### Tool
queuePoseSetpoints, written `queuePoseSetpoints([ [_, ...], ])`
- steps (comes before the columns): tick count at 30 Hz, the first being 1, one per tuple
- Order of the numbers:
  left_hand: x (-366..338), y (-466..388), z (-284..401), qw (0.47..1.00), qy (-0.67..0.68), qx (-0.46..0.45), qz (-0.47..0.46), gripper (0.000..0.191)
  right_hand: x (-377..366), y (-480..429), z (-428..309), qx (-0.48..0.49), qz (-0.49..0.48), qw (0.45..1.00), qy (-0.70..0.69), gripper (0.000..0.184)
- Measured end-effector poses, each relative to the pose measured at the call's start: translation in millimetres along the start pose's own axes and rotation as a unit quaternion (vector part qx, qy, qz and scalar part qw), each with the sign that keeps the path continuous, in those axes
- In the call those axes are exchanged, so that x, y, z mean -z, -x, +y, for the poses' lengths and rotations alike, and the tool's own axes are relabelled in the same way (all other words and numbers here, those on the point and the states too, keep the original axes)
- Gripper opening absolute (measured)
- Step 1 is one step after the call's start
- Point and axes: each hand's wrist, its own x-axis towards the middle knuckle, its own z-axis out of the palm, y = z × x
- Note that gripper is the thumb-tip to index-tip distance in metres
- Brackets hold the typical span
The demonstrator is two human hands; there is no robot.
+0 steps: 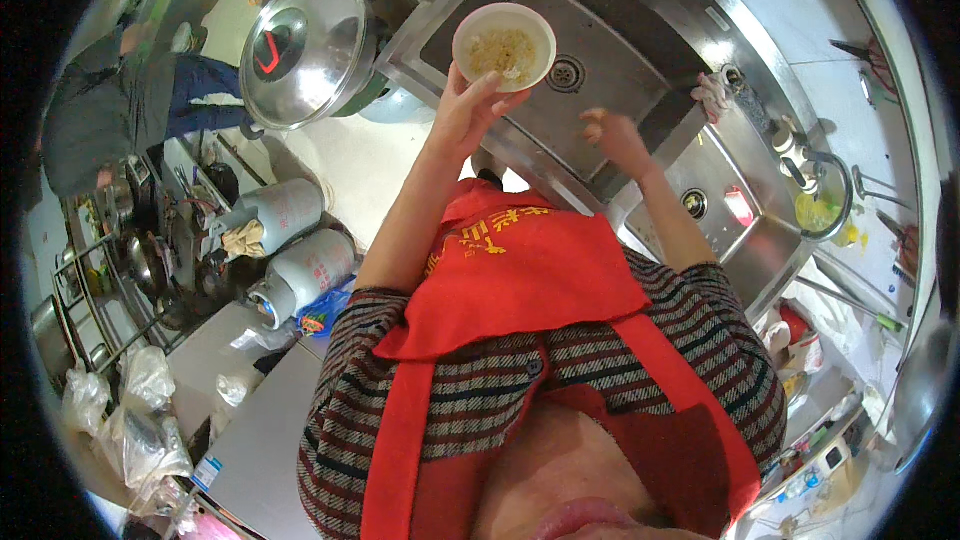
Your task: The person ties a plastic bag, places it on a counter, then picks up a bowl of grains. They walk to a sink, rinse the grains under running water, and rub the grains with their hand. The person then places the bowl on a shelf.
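Observation:
My left hand holds a white bowl with a pinkish rim, its thumb lying over the near edge. Pale yellowish grains or bits cover the bottom of the bowl; what they are I cannot tell. The bowl is above the left side of a large stainless steel sink basin. To the right, my right hand hovers over the same basin, apart from the bowl. Its fingers are curled and motion-blurred, so anything small between them cannot be made out.
A smaller sink basin with a drain adjoins on the right. A cloth lies near the faucet side. A lidded pot stands to the left. Gas cylinders and another person are farther left.

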Motion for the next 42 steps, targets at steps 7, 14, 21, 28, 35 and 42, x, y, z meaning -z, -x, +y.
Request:
queuePoseSetpoints([
  [7,-3.3,26.3,2.9,1.0,0.002,0.002,0.018,0.064,88.3,-49.1,-70.2,-0.071,0.121,0.959,-0.246,0.02],
  [14,-12.1,43.5,1.0,1.0,0.001,0.005,0.002,0.067,78.4,-47.9,-104.3,0.205,0.282,0.919,0.186,0.016],
  [21,-11.7,49.7,-6.1,1.0,-0.022,0.013,-0.014,0.067,98.1,-4.4,-180.7,0.259,0.258,0.923,0.118,0.017],
  [28,-14.2,50.8,-8.7,1.0,0.008,0.009,-0.016,0.066,86.4,-6.1,-216.4,0.356,0.198,0.876,0.257,0.016],
  [35,-14.7,50.1,-10.8,0.999,0.027,0.012,-0.019,0.068,78.3,-15.6,-214.4,0.358,0.173,0.872,0.287,0.018],
  [42,-15.3,48.8,-9.4,0.999,0.026,0.015,-0.021,0.071,75.8,-23.2,-214.1,0.362,0.16,0.87,0.295,0.013],
])
